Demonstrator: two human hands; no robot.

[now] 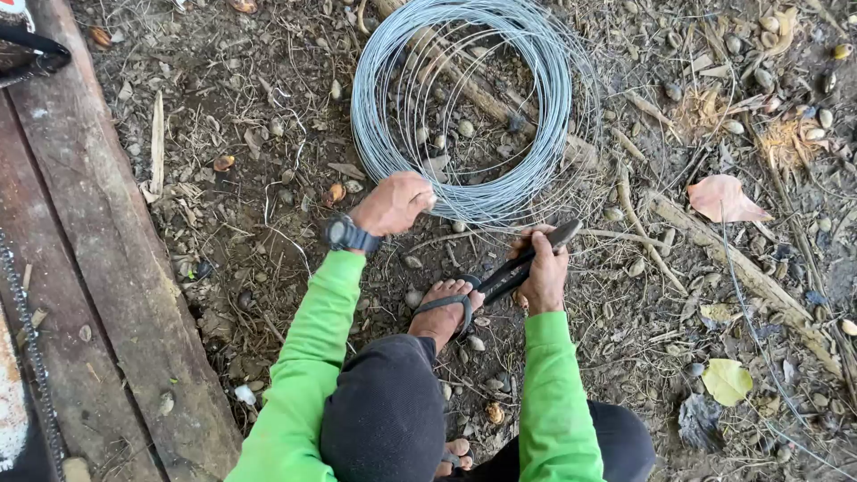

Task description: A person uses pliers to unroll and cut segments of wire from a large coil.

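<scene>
A big coil of grey steel wire (464,98) lies on the dirt in front of me. My left hand (393,203), with a black watch on the wrist, is closed on the coil's near edge. My right hand (540,272) grips the black handles of a pair of pliers (527,261), whose head points up toward the coil's lower rim. Both arms wear bright green sleeves. My foot in a black sandal (446,303) rests on the ground between the hands.
Worn wooden planks (98,268) run along the left, with a chain (27,339) on them. The ground is littered with dry leaves, twigs, small shells and a root (750,277). A pink leaf (723,198) lies at the right.
</scene>
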